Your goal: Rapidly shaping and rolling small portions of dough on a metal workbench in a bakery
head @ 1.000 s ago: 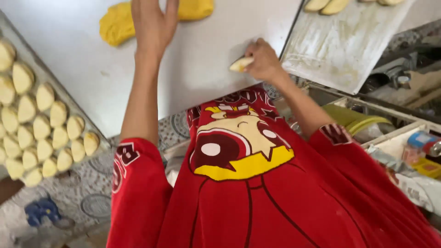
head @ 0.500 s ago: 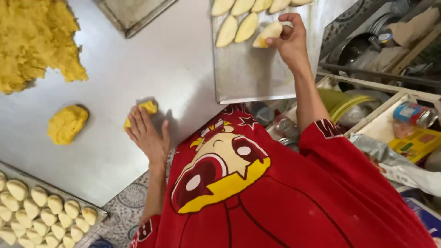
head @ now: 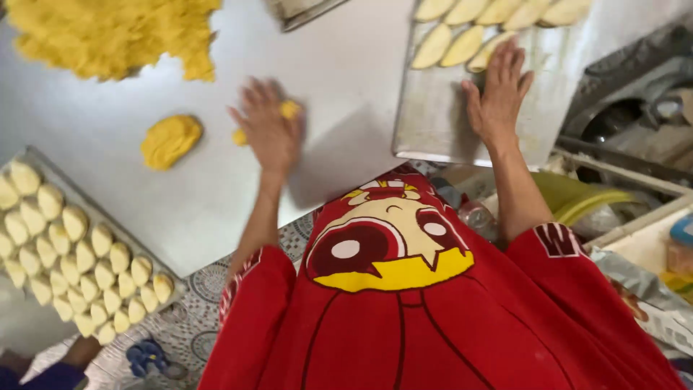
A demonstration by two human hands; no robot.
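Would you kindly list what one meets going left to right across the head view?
Full tray of dough pieces → yellow dough lump → left hand → right hand on partly filled tray.

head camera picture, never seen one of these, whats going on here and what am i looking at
This view comes from a camera worn on a person's head, looking down past their red shirt at their own two bare hands. There is no machine.

The left hand is blurred and presses flat on small yellow dough bits on the pale worktable. The right hand rests open on a metal tray, fingertips by a row of pale shaped dough pieces. Neither hand grips anything.

Also on the table: a big crumbly yellow dough heap, a smaller yellow lump, and at far left a full tray of pale pieces.
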